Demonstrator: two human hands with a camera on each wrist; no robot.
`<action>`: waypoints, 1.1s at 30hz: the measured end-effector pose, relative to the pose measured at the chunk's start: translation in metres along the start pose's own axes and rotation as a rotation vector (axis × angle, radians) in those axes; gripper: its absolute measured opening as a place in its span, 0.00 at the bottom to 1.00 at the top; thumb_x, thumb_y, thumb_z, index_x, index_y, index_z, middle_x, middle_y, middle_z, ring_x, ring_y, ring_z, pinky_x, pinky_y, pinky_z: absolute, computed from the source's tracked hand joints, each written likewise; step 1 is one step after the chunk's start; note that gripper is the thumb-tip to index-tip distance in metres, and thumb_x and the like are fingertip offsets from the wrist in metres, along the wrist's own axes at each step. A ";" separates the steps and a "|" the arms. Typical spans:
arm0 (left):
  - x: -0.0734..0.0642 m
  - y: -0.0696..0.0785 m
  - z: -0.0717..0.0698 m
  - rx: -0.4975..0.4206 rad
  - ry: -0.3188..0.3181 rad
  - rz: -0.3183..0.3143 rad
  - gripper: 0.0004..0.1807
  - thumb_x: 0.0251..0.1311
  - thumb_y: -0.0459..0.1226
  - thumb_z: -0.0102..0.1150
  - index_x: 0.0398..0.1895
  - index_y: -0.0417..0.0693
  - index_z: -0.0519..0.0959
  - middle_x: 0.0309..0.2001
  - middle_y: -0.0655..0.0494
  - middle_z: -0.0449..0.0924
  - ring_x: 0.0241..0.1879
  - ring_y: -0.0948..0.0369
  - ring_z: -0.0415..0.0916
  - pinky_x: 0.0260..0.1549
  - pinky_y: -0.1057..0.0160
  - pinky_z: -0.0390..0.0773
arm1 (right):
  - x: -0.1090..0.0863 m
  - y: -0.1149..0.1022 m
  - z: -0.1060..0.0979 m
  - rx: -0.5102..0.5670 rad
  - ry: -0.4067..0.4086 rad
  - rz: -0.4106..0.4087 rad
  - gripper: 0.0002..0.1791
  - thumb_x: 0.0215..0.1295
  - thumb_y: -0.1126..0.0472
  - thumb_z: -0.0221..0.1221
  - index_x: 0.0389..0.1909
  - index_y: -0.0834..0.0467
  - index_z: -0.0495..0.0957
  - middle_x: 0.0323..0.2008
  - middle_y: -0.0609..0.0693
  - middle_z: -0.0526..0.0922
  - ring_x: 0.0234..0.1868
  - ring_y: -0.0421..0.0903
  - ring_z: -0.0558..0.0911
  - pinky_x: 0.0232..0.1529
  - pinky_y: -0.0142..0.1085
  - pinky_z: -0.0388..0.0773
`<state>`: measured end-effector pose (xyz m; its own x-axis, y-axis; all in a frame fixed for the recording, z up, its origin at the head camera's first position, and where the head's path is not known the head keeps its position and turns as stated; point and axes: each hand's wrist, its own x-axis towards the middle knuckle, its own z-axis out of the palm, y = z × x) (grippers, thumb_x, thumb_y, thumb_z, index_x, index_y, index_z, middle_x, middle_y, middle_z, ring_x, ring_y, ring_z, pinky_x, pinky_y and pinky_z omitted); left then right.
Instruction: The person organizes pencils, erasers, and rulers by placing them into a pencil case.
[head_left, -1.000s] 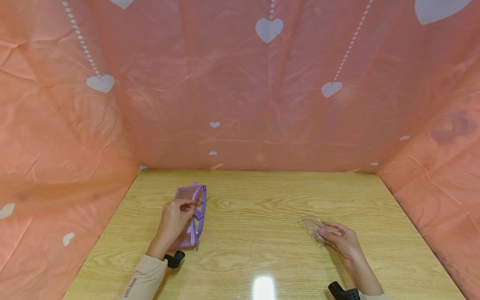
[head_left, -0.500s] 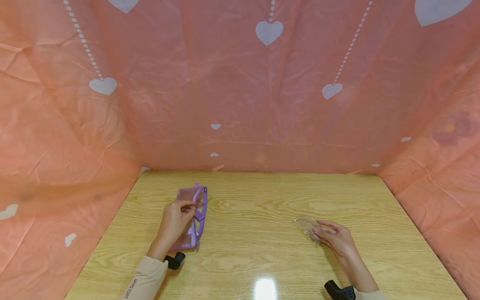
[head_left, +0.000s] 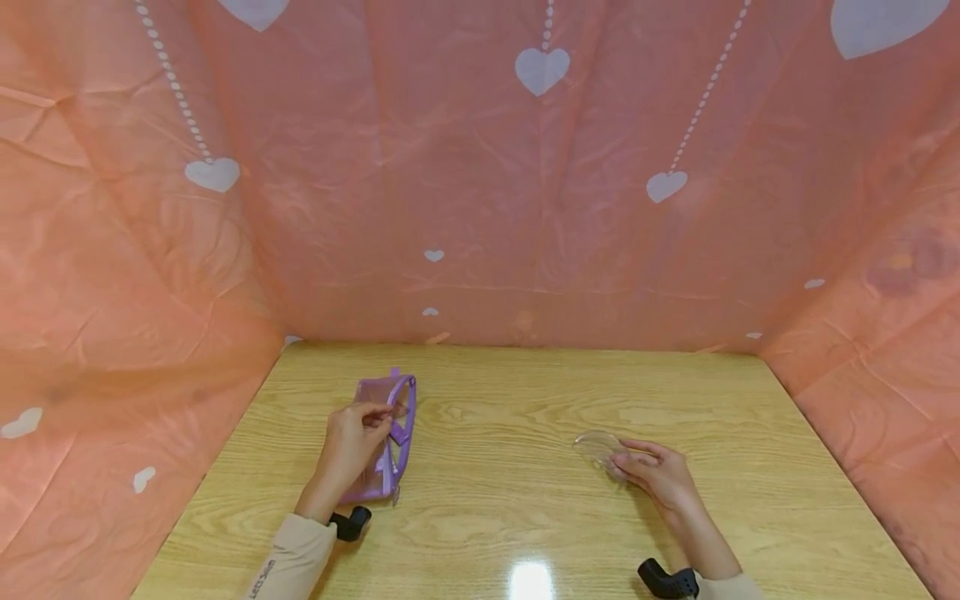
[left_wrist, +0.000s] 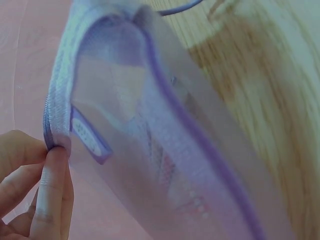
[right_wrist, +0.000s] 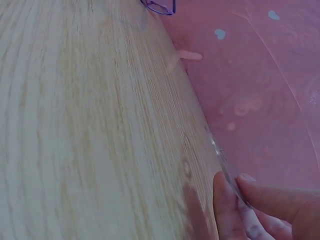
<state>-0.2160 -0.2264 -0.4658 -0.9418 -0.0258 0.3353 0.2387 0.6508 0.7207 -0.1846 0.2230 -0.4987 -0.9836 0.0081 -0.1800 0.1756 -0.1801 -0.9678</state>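
Note:
In the head view my left hand (head_left: 351, 442) pinches the zipped edge of a purple see-through pencil pouch (head_left: 367, 485) at the table's left side. Seen from the left wrist, the mouth of the pouch (left_wrist: 197, 132) gapes wide, and finger and thumb hold its zipper band. Some small blurred things show through the pouch's side. My right hand (head_left: 660, 479) is right of centre, above the table. Between thumb and fingers it holds a thin, clear, half-round protractor (head_left: 595, 443), which the right wrist view shows edge-on. Any markings on it are too faint to read.
A light wood-grain table (head_left: 510, 417) spans the space under both hands. Pink cloth with white hearts (head_left: 480, 208) walls it at the back and both sides. Black wrist cameras (head_left: 667, 579) sit at the cuffs. A bright light reflection lies near the front edge.
My right hand has moved left with the protractor, nearer the pouch. The left hand keeps its pinch on the pouch's edge and has hardly moved.

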 end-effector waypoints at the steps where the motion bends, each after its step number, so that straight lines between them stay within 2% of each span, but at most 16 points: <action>1: 0.000 0.000 0.000 -0.002 -0.002 -0.003 0.08 0.56 0.25 0.67 0.39 0.33 0.86 0.31 0.49 0.85 0.31 0.57 0.82 0.29 0.68 0.81 | 0.001 0.000 0.001 -0.006 -0.005 0.001 0.28 0.66 0.80 0.55 0.64 0.84 0.59 0.34 0.56 0.87 0.37 0.44 0.87 0.44 0.36 0.83; 9: -0.001 0.000 -0.001 -0.009 0.006 0.003 0.07 0.55 0.25 0.67 0.38 0.32 0.86 0.31 0.48 0.85 0.30 0.56 0.82 0.28 0.68 0.81 | 0.011 -0.003 0.009 -0.028 -0.030 -0.006 0.28 0.66 0.79 0.55 0.64 0.83 0.59 0.33 0.56 0.87 0.36 0.45 0.87 0.43 0.36 0.83; 19: -0.002 0.001 -0.001 0.002 0.006 -0.006 0.08 0.55 0.25 0.67 0.38 0.33 0.86 0.31 0.49 0.85 0.31 0.57 0.82 0.29 0.68 0.81 | 0.018 -0.004 0.020 -0.047 -0.069 -0.022 0.26 0.67 0.79 0.55 0.62 0.84 0.61 0.36 0.61 0.87 0.36 0.46 0.88 0.43 0.38 0.84; 25: -0.002 0.001 0.000 -0.006 0.010 -0.007 0.07 0.55 0.25 0.67 0.38 0.31 0.86 0.31 0.48 0.85 0.30 0.57 0.82 0.28 0.69 0.81 | 0.024 -0.008 0.029 -0.112 -0.084 -0.027 0.27 0.67 0.77 0.57 0.63 0.82 0.62 0.37 0.61 0.87 0.37 0.44 0.87 0.44 0.36 0.83; 30: -0.001 0.002 0.001 -0.002 0.019 0.004 0.07 0.55 0.25 0.67 0.38 0.31 0.86 0.30 0.48 0.85 0.30 0.57 0.82 0.27 0.69 0.81 | 0.030 -0.012 0.037 -0.160 -0.125 -0.049 0.26 0.67 0.77 0.57 0.63 0.82 0.62 0.37 0.64 0.86 0.37 0.46 0.88 0.45 0.39 0.83; 33: -0.001 0.002 0.001 0.001 0.023 0.015 0.07 0.55 0.24 0.67 0.37 0.31 0.86 0.30 0.48 0.85 0.29 0.57 0.82 0.27 0.68 0.81 | 0.033 -0.014 0.043 -0.149 -0.141 -0.054 0.26 0.67 0.79 0.56 0.63 0.83 0.62 0.37 0.67 0.85 0.36 0.47 0.88 0.44 0.42 0.84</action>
<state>-0.2148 -0.2243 -0.4654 -0.9322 -0.0333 0.3603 0.2528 0.6524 0.7145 -0.2213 0.1834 -0.4839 -0.9858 -0.1260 -0.1108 0.1161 -0.0355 -0.9926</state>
